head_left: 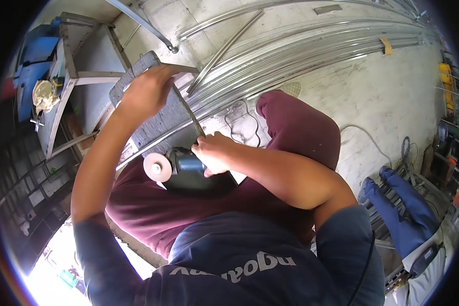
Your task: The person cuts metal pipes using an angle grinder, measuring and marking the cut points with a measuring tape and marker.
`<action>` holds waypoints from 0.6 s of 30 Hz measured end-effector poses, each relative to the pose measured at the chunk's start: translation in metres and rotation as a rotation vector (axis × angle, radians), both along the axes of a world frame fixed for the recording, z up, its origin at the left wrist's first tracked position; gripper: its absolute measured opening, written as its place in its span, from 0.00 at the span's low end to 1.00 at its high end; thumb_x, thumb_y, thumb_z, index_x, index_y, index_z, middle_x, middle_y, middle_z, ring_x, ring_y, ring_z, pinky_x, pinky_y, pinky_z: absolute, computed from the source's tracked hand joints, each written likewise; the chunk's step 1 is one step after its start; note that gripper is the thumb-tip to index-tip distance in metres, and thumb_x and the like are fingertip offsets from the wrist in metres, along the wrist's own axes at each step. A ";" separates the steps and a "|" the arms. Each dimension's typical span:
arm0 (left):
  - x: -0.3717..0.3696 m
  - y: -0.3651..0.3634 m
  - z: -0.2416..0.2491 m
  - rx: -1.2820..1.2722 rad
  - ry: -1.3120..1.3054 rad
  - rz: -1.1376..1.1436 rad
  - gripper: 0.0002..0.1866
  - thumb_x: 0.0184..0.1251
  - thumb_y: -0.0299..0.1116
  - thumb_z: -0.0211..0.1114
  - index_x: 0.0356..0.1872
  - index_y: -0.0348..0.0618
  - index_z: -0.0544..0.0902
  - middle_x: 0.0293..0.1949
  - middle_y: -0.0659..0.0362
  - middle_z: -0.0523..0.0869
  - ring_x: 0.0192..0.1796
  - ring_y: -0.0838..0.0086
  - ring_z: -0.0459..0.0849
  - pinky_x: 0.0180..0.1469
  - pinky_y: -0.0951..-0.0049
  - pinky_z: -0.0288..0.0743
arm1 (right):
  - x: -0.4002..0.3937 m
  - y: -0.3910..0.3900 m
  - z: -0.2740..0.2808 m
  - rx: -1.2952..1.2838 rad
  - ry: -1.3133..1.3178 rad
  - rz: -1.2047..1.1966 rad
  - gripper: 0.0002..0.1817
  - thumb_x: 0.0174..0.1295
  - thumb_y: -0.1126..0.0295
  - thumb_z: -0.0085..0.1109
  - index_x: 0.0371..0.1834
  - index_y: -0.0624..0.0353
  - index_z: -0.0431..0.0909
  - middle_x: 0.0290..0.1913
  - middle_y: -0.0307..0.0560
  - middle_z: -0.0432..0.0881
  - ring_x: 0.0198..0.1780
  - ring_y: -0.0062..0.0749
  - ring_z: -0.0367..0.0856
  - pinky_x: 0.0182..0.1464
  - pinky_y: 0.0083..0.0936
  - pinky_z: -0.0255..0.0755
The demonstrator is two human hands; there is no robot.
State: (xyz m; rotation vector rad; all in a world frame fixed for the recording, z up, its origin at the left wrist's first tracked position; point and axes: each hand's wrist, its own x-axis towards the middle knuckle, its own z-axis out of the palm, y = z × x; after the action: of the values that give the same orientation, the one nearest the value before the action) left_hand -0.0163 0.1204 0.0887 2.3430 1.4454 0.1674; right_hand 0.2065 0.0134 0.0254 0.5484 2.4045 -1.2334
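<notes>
Grey plate (158,112): tilted above the lap, top edge clamped in the left hand (147,91), fingers curled over it.
Grinder (186,171): below the plate, on the maroon trousers (296,127); disc (157,167) faces left.
Right hand (215,152): closed around the grinder body.
Rods (301,48): on the concrete floor beyond.
Frame (81,76): at left.

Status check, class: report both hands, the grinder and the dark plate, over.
Left hand grips dark plate at its top edge. Right hand holds angle grinder, disc beside plate's lower end. Metal rails lie behind.
</notes>
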 end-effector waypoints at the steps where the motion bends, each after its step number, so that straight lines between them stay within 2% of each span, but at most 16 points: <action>1: 0.011 0.021 -0.015 -0.085 0.018 0.032 0.15 0.82 0.28 0.68 0.64 0.40 0.88 0.56 0.42 0.93 0.58 0.43 0.92 0.62 0.47 0.85 | 0.000 0.003 0.000 -0.011 0.009 0.010 0.41 0.59 0.50 0.89 0.68 0.66 0.82 0.60 0.59 0.87 0.60 0.54 0.92 0.61 0.49 0.85; 3: 0.045 0.063 -0.037 -0.380 0.259 0.116 0.17 0.83 0.32 0.67 0.66 0.38 0.87 0.55 0.38 0.93 0.60 0.42 0.92 0.61 0.47 0.85 | 0.000 0.006 0.000 -0.005 0.019 0.024 0.42 0.57 0.51 0.90 0.67 0.67 0.82 0.59 0.58 0.88 0.58 0.52 0.92 0.60 0.48 0.85; 4: 0.053 0.081 -0.060 -0.432 0.300 0.095 0.16 0.81 0.31 0.68 0.63 0.36 0.88 0.53 0.37 0.94 0.58 0.41 0.93 0.60 0.47 0.87 | -0.002 0.006 -0.001 -0.022 0.013 0.020 0.43 0.55 0.50 0.90 0.67 0.67 0.83 0.57 0.57 0.89 0.58 0.50 0.92 0.59 0.48 0.85; 6: 0.064 0.115 -0.127 -0.539 0.418 0.031 0.16 0.76 0.28 0.68 0.59 0.32 0.89 0.53 0.35 0.94 0.59 0.41 0.94 0.59 0.48 0.89 | -0.007 0.001 -0.005 -0.040 -0.007 -0.004 0.44 0.53 0.51 0.91 0.68 0.66 0.83 0.56 0.55 0.90 0.57 0.47 0.93 0.56 0.47 0.83; 7: 0.062 0.129 -0.179 -0.580 0.456 0.003 0.15 0.74 0.25 0.66 0.56 0.29 0.90 0.53 0.35 0.94 0.59 0.43 0.94 0.60 0.49 0.89 | -0.011 -0.001 -0.008 -0.042 -0.012 0.005 0.43 0.52 0.52 0.91 0.68 0.65 0.83 0.55 0.54 0.90 0.56 0.45 0.93 0.54 0.47 0.82; 9: 0.059 0.155 -0.263 -0.724 0.522 0.031 0.23 0.76 0.33 0.69 0.67 0.30 0.84 0.60 0.33 0.91 0.65 0.40 0.91 0.66 0.49 0.86 | -0.013 -0.004 -0.015 -0.041 0.005 0.003 0.43 0.51 0.54 0.90 0.68 0.65 0.83 0.53 0.51 0.90 0.54 0.43 0.93 0.51 0.47 0.80; 10: 0.060 0.159 -0.295 -0.798 0.555 0.044 0.29 0.76 0.37 0.70 0.72 0.30 0.80 0.64 0.31 0.90 0.68 0.39 0.90 0.69 0.48 0.85 | -0.013 -0.002 -0.016 -0.052 0.045 0.013 0.37 0.57 0.57 0.84 0.68 0.66 0.83 0.52 0.51 0.90 0.51 0.43 0.94 0.49 0.47 0.81; 12: 0.063 0.150 -0.342 -0.813 0.529 0.230 0.40 0.74 0.40 0.73 0.81 0.31 0.68 0.71 0.28 0.83 0.74 0.37 0.84 0.74 0.48 0.81 | -0.015 -0.003 -0.022 -0.077 0.056 0.009 0.28 0.66 0.62 0.74 0.66 0.66 0.84 0.51 0.51 0.90 0.48 0.43 0.94 0.47 0.47 0.82; 13: 0.065 0.145 -0.363 -0.817 0.517 0.319 0.47 0.73 0.41 0.74 0.86 0.32 0.62 0.75 0.27 0.80 0.77 0.36 0.81 0.77 0.47 0.80 | -0.016 -0.007 -0.026 -0.106 0.089 -0.040 0.20 0.71 0.67 0.66 0.62 0.67 0.86 0.49 0.52 0.90 0.46 0.43 0.95 0.45 0.46 0.84; 14: 0.066 0.139 -0.387 -0.791 0.508 0.343 0.50 0.70 0.38 0.74 0.88 0.34 0.56 0.78 0.30 0.77 0.80 0.38 0.78 0.79 0.48 0.78 | -0.013 -0.005 -0.024 -0.156 0.089 -0.064 0.16 0.72 0.67 0.64 0.56 0.66 0.89 0.46 0.51 0.90 0.45 0.41 0.95 0.44 0.44 0.84; 16: 0.063 0.111 -0.429 -0.755 0.488 0.390 0.59 0.66 0.32 0.74 0.92 0.38 0.45 0.84 0.37 0.71 0.86 0.42 0.71 0.82 0.50 0.76 | -0.006 -0.008 -0.023 -0.110 0.134 -0.124 0.15 0.72 0.66 0.64 0.53 0.66 0.90 0.45 0.50 0.89 0.44 0.40 0.94 0.43 0.42 0.83; 17: 0.066 0.101 -0.432 -0.741 0.511 0.404 0.60 0.68 0.31 0.75 0.93 0.39 0.41 0.87 0.38 0.64 0.88 0.43 0.66 0.86 0.51 0.71 | -0.004 -0.011 -0.027 -0.100 0.182 -0.143 0.14 0.73 0.66 0.64 0.51 0.64 0.91 0.44 0.49 0.88 0.42 0.38 0.93 0.42 0.40 0.82; 18: 0.066 0.093 -0.434 -0.703 0.524 0.368 0.59 0.70 0.30 0.73 0.93 0.39 0.41 0.86 0.37 0.64 0.87 0.43 0.67 0.85 0.51 0.71 | -0.003 -0.015 -0.031 -0.089 0.192 -0.172 0.14 0.74 0.65 0.64 0.52 0.64 0.91 0.44 0.48 0.87 0.41 0.38 0.93 0.42 0.40 0.81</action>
State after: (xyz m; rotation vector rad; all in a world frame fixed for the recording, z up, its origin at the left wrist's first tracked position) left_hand 0.0501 0.2138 -0.3458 1.5860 1.7777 -0.7856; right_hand 0.2034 -0.0019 -0.0053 0.6473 2.4850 -1.5212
